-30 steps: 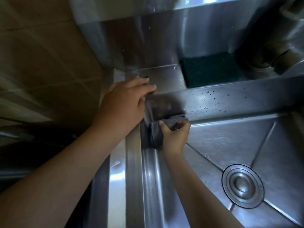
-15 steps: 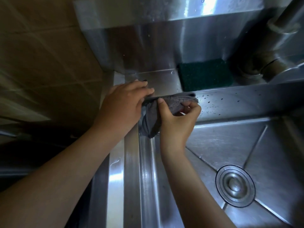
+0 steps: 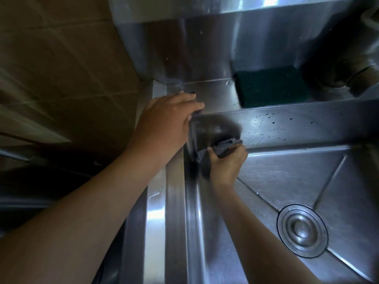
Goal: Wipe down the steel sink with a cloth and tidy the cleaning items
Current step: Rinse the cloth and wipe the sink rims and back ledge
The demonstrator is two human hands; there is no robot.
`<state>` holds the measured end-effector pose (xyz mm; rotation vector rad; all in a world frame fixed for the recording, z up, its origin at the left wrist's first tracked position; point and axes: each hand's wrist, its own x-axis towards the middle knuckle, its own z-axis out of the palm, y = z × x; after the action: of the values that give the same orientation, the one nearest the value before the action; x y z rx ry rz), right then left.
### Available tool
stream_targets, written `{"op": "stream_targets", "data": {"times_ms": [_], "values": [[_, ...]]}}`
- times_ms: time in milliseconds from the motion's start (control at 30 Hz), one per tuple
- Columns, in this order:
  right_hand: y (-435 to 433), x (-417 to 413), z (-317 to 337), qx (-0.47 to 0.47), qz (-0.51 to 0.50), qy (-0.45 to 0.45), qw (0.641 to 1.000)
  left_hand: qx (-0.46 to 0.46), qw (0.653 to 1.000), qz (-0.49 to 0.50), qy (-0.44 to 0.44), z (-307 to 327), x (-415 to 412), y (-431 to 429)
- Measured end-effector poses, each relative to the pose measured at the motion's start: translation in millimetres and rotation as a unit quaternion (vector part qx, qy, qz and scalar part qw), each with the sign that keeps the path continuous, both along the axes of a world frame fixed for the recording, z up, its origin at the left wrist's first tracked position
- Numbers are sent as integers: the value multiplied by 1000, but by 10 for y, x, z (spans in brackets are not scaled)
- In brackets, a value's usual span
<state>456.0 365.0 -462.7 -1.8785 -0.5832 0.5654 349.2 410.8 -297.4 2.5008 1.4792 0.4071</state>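
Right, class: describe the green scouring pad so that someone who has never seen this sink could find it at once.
Start at the steel sink and look to the flat ledge behind its back wall. The scouring pad lies flat there, left of the metal pipe. It is the only dark green rectangle; the cloth is grey and crumpled.

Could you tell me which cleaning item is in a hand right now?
The grey cloth, gripped by the right hand inside the basin; the dark green scouring pad lies untouched on the back ledge.
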Motion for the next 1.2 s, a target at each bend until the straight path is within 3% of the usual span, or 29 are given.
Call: {"op": "stream_targets", "data": {"times_ms": [200,500,933,1067,1200], "values": [[-33,89,-161,-27,19,-23,999,4,1000,-8,1,-13,-10,20],[-299,364,45,-11,13,48,999,7,1000,8,-18,-33,7,10],[-1068,843,503,20,-15,77,997,55,998,10,-25,68,47,-178],[-1102,997,611,40,5,71,997,28,993,64,-100,70,49,-308],[-997,1130,673,63,35,77,994,8,990,73,-118,25,160,-567]]}}
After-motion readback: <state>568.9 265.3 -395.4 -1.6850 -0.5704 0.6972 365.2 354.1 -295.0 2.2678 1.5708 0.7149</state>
